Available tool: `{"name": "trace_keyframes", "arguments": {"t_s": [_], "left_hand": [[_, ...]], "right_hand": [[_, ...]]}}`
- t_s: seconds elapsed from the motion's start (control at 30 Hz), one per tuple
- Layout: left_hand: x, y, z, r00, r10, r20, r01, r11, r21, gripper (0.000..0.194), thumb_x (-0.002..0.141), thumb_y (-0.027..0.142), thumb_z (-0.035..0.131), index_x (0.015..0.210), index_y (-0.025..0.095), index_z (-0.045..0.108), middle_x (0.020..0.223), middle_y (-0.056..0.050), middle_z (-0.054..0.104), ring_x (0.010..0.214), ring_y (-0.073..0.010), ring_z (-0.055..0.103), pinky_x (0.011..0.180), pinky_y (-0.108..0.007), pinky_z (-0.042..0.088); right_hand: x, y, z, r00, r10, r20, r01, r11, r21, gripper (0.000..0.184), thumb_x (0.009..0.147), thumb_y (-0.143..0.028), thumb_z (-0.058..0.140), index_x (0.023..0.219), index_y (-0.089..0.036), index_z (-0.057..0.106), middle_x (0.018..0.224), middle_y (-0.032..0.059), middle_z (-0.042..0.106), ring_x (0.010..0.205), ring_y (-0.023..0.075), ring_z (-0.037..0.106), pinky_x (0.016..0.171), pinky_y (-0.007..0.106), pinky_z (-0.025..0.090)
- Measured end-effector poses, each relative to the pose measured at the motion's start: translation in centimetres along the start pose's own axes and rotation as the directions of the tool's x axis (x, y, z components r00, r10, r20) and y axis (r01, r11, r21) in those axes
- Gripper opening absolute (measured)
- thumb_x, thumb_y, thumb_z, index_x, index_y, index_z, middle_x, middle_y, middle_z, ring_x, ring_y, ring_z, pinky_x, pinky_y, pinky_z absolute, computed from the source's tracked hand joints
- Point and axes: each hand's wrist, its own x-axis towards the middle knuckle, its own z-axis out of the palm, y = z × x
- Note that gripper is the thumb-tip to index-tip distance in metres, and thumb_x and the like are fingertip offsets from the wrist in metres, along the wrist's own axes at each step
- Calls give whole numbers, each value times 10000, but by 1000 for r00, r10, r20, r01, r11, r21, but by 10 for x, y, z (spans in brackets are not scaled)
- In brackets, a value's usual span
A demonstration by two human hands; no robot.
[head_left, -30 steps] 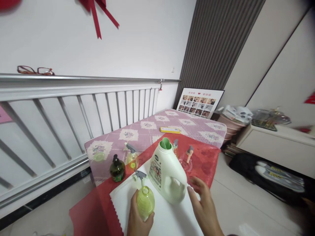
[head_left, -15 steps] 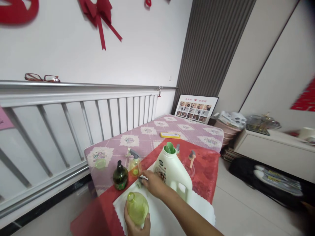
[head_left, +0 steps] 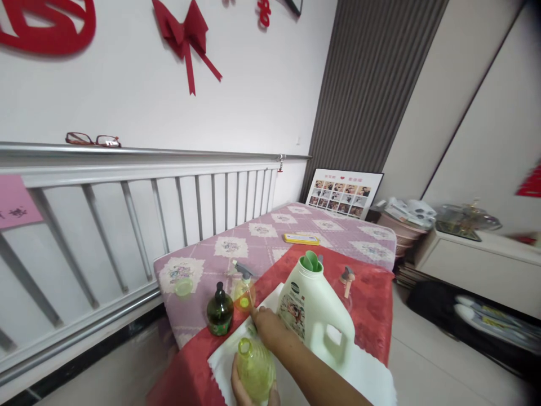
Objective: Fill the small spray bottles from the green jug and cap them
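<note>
My left hand (head_left: pixel 239 389) is wrapped round a clear yellow-green bottle (head_left: pixel 256 369) with an open, bare neck, held tilted above the white cloth (head_left: pixel 224 361). My right hand (head_left: pixel 267 328) reaches across the cloth with its fingers curled down, closed on a small grey-green spray head (head_left: pixel 252 329) that is mostly hidden beneath them. Right of that hand stands a large pale-green jug (head_left: pixel 315 304) with a green spout in its open mouth. Just beyond my fingers is a spray bottle (head_left: pixel 244 290) with a grey trigger. A dark green pump bottle (head_left: pixel 220 316) stands left of it.
A red cloth (head_left: pixel 372 310) lies over the flowered tablecloth (head_left: pixel 262 230). On these are a pale green lid (head_left: pixel 183 287), a yellow flat case (head_left: pixel 301 239) and a clear bottle with a peach-coloured trigger (head_left: pixel 347 280). A white railing (head_left: pixel 190 208) runs along the left.
The whole view has shifted, so everything sits lower and further right. My right hand has curled further over the spray head. My left hand still holds the yellow-green bottle.
</note>
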Motion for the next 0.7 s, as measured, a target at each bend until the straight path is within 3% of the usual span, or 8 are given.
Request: {"name": "trace_keyframes", "arguments": {"t_s": [0.2, 0.33, 0.43, 0.57, 0.7], "left_hand": [[1, 15, -12, 993, -12, 119, 3, 997, 76, 1043, 727, 280, 666, 1561, 83, 72, 1448, -264, 559, 1303, -366, 603, 1031, -462, 574], [-3, 24, -13, 988, 43, 148, -66, 986, 152, 1006, 701, 243, 641, 1547, 118, 110, 1447, -243, 550, 1317, -356, 591, 1037, -460, 568], [-5, 33, -11, 984, 118, 133, -140, 976, 169, 947, 667, 207, 607, 1508, 119, 179, 1443, -255, 521, 1333, -355, 571, 1052, -467, 552], [-5, 44, -12, 978, 127, 168, -157, 971, 179, 878, 633, 185, 598, 1452, 115, 289, 1420, -248, 538, 1325, -365, 567, 1075, -482, 525], [-6, 53, -16, 966, 101, 240, -142, 976, 163, 852, 634, 166, 584, 1440, 129, 310, 1413, -229, 541, 1349, -358, 533, 1137, -523, 455]], "right_hand": [[-18, -2, -22, 998, -35, -44, 37, 997, 60, 265, 927, -256, 666, 1176, -169, 636, 1155, 61, 695, 944, 196, 691, 855, 398, 574], [-39, -4, -51, 985, -28, -172, 51, 990, 130, 240, 843, -109, 620, 1078, -143, 656, 1144, 140, 696, 952, 235, 692, 843, 345, 509], [-62, 2, -79, 960, -25, -279, 86, 974, 207, 302, 837, -94, 567, 1127, -133, 643, 1129, 164, 714, 1025, 268, 687, 889, 348, 491], [-104, 29, -113, 927, -28, -375, 160, 932, 326, 356, 886, -225, 552, 1236, -205, 607, 1153, 93, 737, 1040, 239, 690, 923, 343, 508], [-147, 73, -128, 910, -35, -413, 279, 789, 547, 351, 874, -371, 595, 1192, -230, 637, 1042, 48, 753, 946, 237, 698, 840, 345, 544]]}}
